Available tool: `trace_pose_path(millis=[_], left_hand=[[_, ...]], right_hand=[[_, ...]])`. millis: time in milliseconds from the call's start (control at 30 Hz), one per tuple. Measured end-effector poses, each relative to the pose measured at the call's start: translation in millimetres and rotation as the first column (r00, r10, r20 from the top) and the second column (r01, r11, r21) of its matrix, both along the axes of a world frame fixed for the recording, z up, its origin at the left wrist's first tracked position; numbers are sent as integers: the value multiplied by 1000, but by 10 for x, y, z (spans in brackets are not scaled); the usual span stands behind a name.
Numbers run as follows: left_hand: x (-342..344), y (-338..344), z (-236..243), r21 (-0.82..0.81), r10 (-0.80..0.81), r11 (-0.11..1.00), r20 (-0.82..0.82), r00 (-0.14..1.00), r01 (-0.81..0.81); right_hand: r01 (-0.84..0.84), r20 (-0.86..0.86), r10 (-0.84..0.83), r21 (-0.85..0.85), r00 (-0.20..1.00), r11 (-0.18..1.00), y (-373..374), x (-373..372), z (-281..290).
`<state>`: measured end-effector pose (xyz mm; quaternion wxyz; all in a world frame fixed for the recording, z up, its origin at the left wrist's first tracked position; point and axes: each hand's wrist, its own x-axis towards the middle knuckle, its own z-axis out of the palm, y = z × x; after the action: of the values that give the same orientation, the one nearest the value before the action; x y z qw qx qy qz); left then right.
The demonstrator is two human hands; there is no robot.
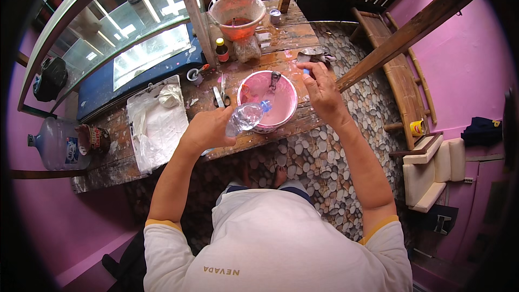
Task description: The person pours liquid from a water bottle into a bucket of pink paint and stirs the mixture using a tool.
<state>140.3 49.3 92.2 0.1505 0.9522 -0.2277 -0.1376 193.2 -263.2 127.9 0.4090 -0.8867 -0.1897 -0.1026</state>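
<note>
The left hand (208,128) grips a tipped clear bottle (244,117) over the pink bowl (286,94). The right hand (320,87) pinches a small blue cap (306,71). Scissors (222,94) lie just beside the bowl.

Tilted plastic bottle (245,117) over pink bowl (285,109)

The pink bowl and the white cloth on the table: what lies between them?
In the head view, scissors lie on the paint-stained table between the pink bowl and the white cloth.

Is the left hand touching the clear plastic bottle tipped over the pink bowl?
Touching. The head view shows the left hand wrapped around the base of the clear plastic bottle, whose neck points over the pink bowl.
</note>
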Motion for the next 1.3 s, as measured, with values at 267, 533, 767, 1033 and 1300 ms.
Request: trace_pose_path(millis=[267,533,767,1033,1300], left_hand=[[-16,8,-37,-25,6,1000,16,1000,-6],[-60,14,-208,-181,36,983,65,997,-23],[-118,-3,-188,-368,95,927,49,994,-70],[-143,117,-169,-438,91,897,35,995,-66],[-179,307,-200,-546,120,833,22,993,-89]], right_hand=[[-11,-55,12,29,998,1000,1,-2,-93],[-139,-339,187,160,922,977,33,-30,-238],[-314,-290,329,97,899,944,99,-9,-217],[-471,-149,472,48,869,881,339,6,91],[-413,-310,317,-320,896,853,667,2,279]])
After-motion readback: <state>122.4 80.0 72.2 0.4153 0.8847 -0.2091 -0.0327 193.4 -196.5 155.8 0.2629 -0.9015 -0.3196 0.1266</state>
